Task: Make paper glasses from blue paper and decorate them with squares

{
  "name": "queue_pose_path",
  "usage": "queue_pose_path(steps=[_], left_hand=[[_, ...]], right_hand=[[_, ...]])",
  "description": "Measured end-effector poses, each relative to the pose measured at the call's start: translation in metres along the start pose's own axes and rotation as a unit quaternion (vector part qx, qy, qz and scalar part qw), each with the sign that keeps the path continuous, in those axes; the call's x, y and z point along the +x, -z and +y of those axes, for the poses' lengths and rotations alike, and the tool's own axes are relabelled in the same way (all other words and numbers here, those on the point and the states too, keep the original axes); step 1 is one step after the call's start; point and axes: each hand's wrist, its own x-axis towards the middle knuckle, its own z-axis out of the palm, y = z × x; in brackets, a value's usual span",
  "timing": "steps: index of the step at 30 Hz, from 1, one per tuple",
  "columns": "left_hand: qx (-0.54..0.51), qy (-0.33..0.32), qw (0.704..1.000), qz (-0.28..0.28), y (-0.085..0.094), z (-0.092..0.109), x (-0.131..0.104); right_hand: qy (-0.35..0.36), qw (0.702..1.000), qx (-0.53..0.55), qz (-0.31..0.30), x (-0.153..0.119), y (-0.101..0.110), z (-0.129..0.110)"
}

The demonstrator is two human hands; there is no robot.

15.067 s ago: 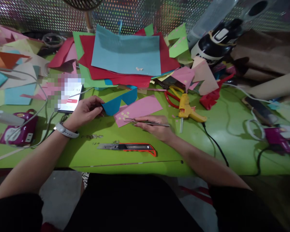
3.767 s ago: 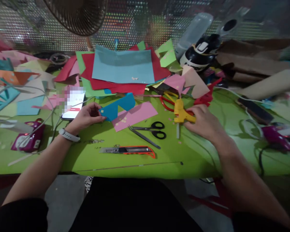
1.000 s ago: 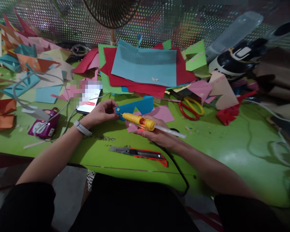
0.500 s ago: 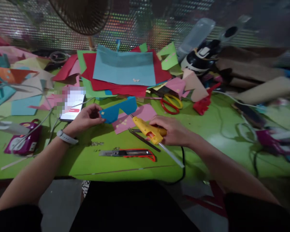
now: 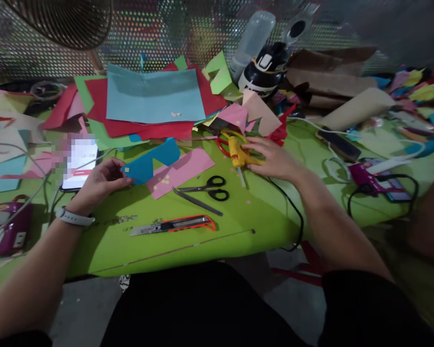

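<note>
My left hand (image 5: 103, 182) pinches the left end of a blue paper strip (image 5: 141, 169) with a V-shaped notch in its lower edge and a small pale square near my fingers. Partly under the strip lies a pink paper piece (image 5: 188, 168) dotted with small pale bits. My right hand (image 5: 275, 159) is around the handle of a yellow hot glue gun (image 5: 236, 150), a glue stick poking out of its rear. The gun is low over the table beside red-and-yellow-handled scissors (image 5: 222, 144), which it partly hides. Black-handled scissors (image 5: 206, 188) and tweezers (image 5: 198, 201) lie between my hands.
An orange-edged utility knife (image 5: 173, 224) lies near the front edge of the green table (image 5: 231, 241). A phone (image 5: 80, 164) and cables are at left. Stacked coloured paper (image 5: 154, 94), a black-lidded bottle (image 5: 262, 72) and a fan (image 5: 63, 21) stand behind. A purple power strip (image 5: 365, 176) sits right.
My right hand has moved the glue gun away from the blue strip, back and to the right, uncovering the black-handled scissors. My left hand still holds the strip. The view has turned right.
</note>
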Motion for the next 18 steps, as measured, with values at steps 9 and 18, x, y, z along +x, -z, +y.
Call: queue_pose_path(steps=[9, 18], left_hand=[[-0.008, -0.003, 1.000, -0.004, -0.003, 0.000, -0.002], [-0.022, -0.020, 0.999, -0.012, -0.007, -0.001, -0.003]], right_hand=[[0.155, 0.981, 0.019, -0.111, -0.021, -0.031, -0.130], [0.135, 0.984, -0.012, -0.115, -0.022, -0.050, -0.138]])
